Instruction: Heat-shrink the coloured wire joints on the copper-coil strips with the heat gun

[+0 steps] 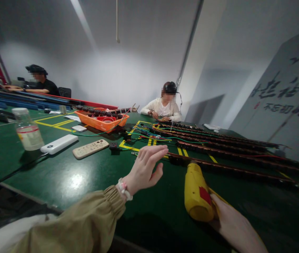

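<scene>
My right hand (227, 216) is wrapped round the handle of a yellow heat gun (197, 193), whose nozzle points away from me at a long dark strip (218, 168). Near the left end of that strip is my left hand (148, 167), its fingers stretched out and the thumb apart, with nothing visible held in it. Several more dark strips (204, 146) lie behind, with coloured wires (149, 133) bunched at their left ends.
An orange basket (102, 123), a glass bottle (28, 130), a white power bank (60, 144) with a black cable and a beige case (91, 149) stand on the green table (73, 179). Two people sit across the table, behind strips and at the far left.
</scene>
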{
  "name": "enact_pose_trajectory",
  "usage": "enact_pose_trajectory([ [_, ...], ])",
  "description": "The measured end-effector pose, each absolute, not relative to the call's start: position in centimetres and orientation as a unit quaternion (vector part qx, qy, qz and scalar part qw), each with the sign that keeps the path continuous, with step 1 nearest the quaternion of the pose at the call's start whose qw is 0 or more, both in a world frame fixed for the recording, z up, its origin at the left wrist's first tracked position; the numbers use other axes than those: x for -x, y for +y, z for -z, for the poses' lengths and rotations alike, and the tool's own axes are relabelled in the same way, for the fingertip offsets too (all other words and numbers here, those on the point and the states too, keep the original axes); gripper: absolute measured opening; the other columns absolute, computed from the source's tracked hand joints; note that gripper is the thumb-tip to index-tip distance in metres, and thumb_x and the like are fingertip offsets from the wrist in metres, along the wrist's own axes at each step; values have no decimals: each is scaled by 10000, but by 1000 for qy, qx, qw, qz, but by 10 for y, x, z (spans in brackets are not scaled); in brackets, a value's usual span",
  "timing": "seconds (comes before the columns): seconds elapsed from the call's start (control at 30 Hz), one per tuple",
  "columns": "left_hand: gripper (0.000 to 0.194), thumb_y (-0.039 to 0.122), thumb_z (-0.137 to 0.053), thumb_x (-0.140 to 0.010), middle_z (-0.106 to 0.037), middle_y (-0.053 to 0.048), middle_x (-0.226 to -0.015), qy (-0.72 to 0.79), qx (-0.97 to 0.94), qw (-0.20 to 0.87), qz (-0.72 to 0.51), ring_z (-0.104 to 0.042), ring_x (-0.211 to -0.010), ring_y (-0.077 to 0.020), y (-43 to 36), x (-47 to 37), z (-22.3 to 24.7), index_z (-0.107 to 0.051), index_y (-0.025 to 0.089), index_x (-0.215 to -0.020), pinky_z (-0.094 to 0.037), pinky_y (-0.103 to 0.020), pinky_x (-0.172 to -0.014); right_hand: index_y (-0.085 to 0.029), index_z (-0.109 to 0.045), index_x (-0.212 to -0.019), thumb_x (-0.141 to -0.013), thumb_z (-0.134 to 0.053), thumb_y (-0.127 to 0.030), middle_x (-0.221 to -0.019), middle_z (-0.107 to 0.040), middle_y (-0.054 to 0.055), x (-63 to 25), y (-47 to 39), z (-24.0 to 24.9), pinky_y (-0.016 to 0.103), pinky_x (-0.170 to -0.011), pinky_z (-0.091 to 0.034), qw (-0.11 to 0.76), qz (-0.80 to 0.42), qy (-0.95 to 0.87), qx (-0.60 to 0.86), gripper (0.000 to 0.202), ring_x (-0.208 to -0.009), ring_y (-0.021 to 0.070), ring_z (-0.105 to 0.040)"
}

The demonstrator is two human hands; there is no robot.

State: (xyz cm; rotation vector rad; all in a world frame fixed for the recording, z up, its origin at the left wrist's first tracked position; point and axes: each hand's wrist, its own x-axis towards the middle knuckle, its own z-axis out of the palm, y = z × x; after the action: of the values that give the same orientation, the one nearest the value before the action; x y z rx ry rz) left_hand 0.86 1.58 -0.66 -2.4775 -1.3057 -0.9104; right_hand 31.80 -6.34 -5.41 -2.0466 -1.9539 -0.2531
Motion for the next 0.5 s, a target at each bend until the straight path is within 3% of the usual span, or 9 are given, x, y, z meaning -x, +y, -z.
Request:
enact_pose_trajectory([
  [0.07, 335, 209, -334, -884, -524, -72, -1219, -371, 854, 60, 360, -486, -1140, -166, 52, -18, 25, -506, 237, -1170, -411, -397, -966, -134, -589, -1180, -691, -540, -297, -1111, -645, 111, -319, -63, 53, 325, -794, -515, 65, 64, -702, 706, 518, -945, 266, -640],
  [0.13, 285, 171, -399, -843, -535, -66, -1172, -403, 854, 29, 326, -500, -1091, -178, 87, -15, 46, -545, 211, -1085, -415, -360, -944, -73, -532, -1250, -713, -506, -266, -1151, -618, 156, -322, -65, 57, 368, -825, -511, 15, 83, -693, 716, 571, -973, 289, -628],
  [0.3, 255, 209, -442, -837, -534, -70, -1084, -481, 847, 27, 226, -499, -1043, -201, 131, 5, 74, -543, 203, -1071, -401, -341, -904, -59, -574, -1198, -715, -474, -203, -1142, -622, 161, -321, -74, 68, 393, -863, -510, -20, 160, -710, 686, 514, -989, 290, -623],
  [0.4, 168, 273, -451, -855, -538, -61, -1013, -467, 855, 47, 222, -507, -967, -190, 137, 12, 71, -563, 198, -954, -401, -316, -848, -66, -598, -1162, -689, -484, -180, -1129, -630, 157, -305, -76, 65, 380, -848, -526, -19, 175, -725, 666, 500, -978, 284, -628],
  [0.5, 223, 391, -492, -841, -554, -58, -933, -459, 859, 57, 219, -509, -910, -195, 140, 15, 67, -559, 179, -861, -387, -319, -826, -100, -606, -1144, -668, -497, -160, -1117, -641, 129, -282, -72, 59, 365, -858, -525, -9, 158, -744, 649, 493, -975, 271, -629],
])
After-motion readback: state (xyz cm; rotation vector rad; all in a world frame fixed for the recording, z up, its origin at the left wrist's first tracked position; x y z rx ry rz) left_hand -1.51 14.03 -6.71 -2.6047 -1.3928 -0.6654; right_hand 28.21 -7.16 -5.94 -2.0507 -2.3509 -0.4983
